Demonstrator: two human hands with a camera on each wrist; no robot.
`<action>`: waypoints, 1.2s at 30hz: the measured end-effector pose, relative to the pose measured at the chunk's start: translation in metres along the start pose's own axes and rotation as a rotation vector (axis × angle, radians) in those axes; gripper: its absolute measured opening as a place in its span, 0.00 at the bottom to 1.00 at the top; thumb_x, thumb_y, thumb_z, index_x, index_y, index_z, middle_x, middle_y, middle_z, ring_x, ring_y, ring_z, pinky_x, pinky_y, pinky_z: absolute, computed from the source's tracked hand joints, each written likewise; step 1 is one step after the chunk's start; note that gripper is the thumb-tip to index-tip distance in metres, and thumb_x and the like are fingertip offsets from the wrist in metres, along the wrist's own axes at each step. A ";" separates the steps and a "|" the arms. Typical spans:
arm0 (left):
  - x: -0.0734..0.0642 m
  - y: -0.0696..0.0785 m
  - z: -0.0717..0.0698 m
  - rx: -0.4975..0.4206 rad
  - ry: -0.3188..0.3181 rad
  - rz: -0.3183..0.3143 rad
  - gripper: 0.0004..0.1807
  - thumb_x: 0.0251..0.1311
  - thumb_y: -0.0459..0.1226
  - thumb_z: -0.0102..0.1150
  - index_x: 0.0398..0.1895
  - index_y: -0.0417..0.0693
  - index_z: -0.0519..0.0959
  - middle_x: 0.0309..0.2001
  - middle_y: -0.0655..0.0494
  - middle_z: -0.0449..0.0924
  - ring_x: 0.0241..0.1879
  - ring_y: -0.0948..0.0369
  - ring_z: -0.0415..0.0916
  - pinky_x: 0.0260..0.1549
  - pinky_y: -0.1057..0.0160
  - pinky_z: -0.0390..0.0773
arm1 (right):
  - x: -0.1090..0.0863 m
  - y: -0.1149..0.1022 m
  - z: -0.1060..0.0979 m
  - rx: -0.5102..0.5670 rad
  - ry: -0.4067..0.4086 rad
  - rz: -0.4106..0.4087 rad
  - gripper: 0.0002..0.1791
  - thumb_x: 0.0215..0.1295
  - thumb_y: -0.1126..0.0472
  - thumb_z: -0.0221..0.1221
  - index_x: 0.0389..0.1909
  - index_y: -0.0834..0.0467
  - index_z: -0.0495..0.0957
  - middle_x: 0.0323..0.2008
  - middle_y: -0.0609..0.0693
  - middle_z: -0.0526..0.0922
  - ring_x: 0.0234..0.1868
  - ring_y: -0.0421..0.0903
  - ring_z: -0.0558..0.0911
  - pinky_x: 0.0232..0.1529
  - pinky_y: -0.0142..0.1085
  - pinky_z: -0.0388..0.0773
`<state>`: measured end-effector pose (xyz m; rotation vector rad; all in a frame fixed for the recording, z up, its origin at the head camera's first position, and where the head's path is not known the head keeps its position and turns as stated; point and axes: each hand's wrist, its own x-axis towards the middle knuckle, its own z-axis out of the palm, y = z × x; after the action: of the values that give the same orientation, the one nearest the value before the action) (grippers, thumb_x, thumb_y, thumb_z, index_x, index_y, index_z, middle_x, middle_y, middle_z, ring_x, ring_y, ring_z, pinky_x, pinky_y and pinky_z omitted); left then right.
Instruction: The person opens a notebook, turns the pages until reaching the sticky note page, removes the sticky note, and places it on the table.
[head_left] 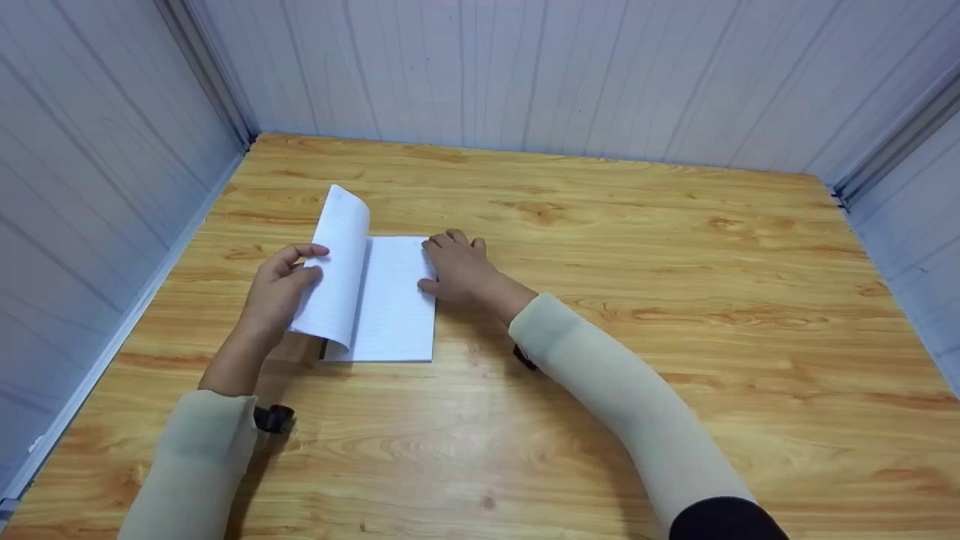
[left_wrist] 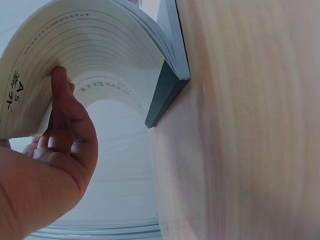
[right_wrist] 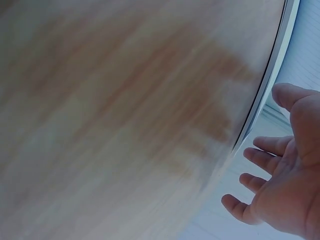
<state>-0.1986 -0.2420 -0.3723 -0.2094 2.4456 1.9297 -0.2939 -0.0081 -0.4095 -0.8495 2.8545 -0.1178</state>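
Note:
A notebook [head_left: 397,307] with ruled white pages lies open on the wooden table. My left hand [head_left: 276,294] pinches a raised, curved bundle of its pages [head_left: 335,262] between thumb and fingers. In the left wrist view, the lifted leaf [left_wrist: 100,37] bends over the hand, with printed "A5" lettering and ruled lines on its underside. A dark cover or spine corner [left_wrist: 170,90] shows beside the page stack. At the notebook's right edge rests my right hand [head_left: 461,268], fingers spread and relaxed; in the right wrist view this hand [right_wrist: 280,185] touches near that edge.
The wood-grain table [head_left: 675,300] extends to the right of the notebook and in front of it. White panelled walls [head_left: 487,75] border the back and both sides. A small black device [head_left: 274,418] sits at the left wrist.

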 end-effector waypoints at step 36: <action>0.001 -0.005 -0.005 0.022 0.118 -0.037 0.21 0.61 0.50 0.40 0.48 0.47 0.72 0.59 0.56 0.63 0.61 0.60 0.53 0.59 0.55 0.48 | 0.002 -0.010 0.002 0.104 -0.017 -0.056 0.38 0.57 0.48 0.52 0.65 0.52 0.49 0.60 0.51 0.62 0.57 0.50 0.58 0.51 0.47 0.55</action>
<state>-0.1986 -0.2486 -0.3761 -0.3759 2.5146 1.9274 -0.2899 -0.0172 -0.4107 -0.9043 2.7823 -0.2616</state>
